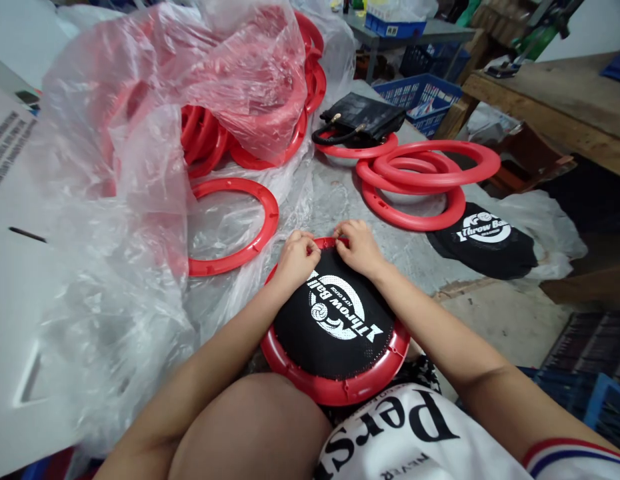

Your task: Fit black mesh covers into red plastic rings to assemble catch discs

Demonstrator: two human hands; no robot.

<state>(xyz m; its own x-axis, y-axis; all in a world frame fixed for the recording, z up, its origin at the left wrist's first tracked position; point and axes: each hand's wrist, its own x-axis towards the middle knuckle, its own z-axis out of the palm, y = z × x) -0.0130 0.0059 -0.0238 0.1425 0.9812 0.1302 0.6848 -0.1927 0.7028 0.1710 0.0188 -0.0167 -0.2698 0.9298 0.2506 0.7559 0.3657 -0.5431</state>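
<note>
A red plastic ring [340,389] rests against my lap and the table edge, covered by a black mesh cloth [335,320] printed with a white "Throw Ball" logo. My left hand [296,256] and my right hand [359,245] are side by side at the ring's far rim. Both have their fingers curled, pinching the edge of the black cloth against the rim.
A big clear plastic bag [140,133] holds several red rings at the left and back. A loose red ring [235,227] lies on the plastic. Stacked red rings [420,180], a black handbag [360,117], more black printed cloths [485,240], blue crates [420,93] and a wooden bench [550,100] lie to the right.
</note>
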